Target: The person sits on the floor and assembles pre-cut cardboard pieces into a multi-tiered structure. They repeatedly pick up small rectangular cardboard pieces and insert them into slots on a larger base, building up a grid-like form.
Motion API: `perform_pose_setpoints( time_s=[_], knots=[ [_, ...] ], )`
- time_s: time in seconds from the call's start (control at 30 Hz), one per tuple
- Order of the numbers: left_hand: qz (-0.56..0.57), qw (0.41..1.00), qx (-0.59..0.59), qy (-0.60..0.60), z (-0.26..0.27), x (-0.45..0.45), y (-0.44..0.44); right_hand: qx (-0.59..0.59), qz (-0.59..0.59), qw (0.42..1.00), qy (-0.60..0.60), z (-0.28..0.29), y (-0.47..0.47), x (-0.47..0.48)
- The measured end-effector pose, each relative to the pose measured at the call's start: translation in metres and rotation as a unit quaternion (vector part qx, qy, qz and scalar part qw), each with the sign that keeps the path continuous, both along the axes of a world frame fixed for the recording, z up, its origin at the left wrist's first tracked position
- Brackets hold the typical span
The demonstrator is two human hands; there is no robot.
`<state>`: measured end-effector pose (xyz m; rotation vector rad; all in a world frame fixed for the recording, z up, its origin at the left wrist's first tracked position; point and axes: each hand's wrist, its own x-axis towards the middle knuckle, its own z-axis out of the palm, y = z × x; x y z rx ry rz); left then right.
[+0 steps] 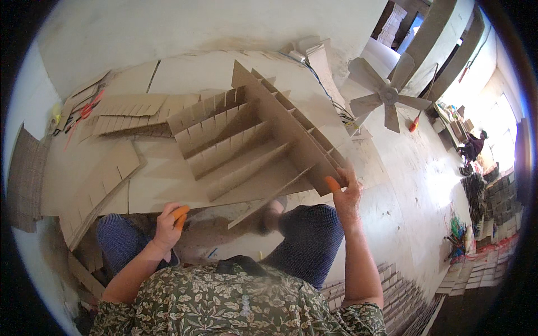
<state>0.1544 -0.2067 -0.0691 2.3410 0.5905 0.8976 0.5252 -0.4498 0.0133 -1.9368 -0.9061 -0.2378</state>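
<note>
A half-built cardboard divider grid (294, 130) stands tilted on the low work table (168, 193). Long slotted strips fan out from its crossing board towards the left, and further cells show behind that board. My right hand (346, 182), with an orange cover on the thumb, grips the near right end of the crossing board. My left hand (171, 222), with orange covers on two digits, is curled near the table's front edge, apart from the grid; whether it holds anything cannot be told. Slotted cardboard strips (130, 107) lie in piles behind and left of the grid.
A stack of slotted strips (101, 189) overhangs the table's left front. Red cords (86, 111) lie at the back left. A fan (388, 95) and cables (328, 88) are at right. Folded grids (391, 290) stand on the floor; a person (473, 147) sits far off.
</note>
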Motion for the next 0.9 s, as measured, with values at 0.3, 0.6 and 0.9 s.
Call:
perform_pose_setpoints(
  time_s=[0.3, 0.6, 0.9],
  knots=[
    [0.008, 0.999, -0.020, 0.024, -0.001, 0.003, -0.001, -0.138, 0.083, 0.937, -0.309, 0.064, 0.133, 0.020],
    [-0.015, 0.999, -0.025, 0.031, 0.000, -0.002, 0.006, -0.223, 0.148, 0.937, -0.223, 0.053, 0.153, 0.032],
    [0.097, 0.991, -0.074, -0.062, 0.024, -0.011, 0.031, -0.275, 0.180, 0.902, -0.281, 0.016, 0.145, 0.048]
  ],
)
